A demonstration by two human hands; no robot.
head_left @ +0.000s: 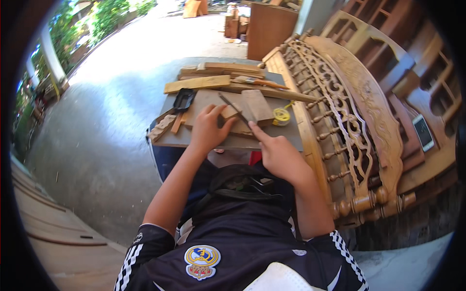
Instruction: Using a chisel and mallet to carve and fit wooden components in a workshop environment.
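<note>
My left hand (208,126) grips a small light wood block (230,109) lying on a flat board (204,104). My right hand (276,153) holds a long, thin dark tool (233,106), apparently a file, with the index finger stretched along it; its blade crosses the small block. A larger wood block (257,105) lies just right of it, beside a yellow tape measure (281,117). A black tray (184,99) sits left of the board, near an orange-brown strip (178,122) and a carved piece (161,128). The work stands on a grey-topped table (172,140).
Long wooden pieces (196,85) and a brush (262,81) lie along the table's back. Carved wooden furniture panels (374,111) lean at the right, with a phone (423,132) on them. Stacked wood and a brown panel (272,34) stand behind. A white post (53,58) rises at left.
</note>
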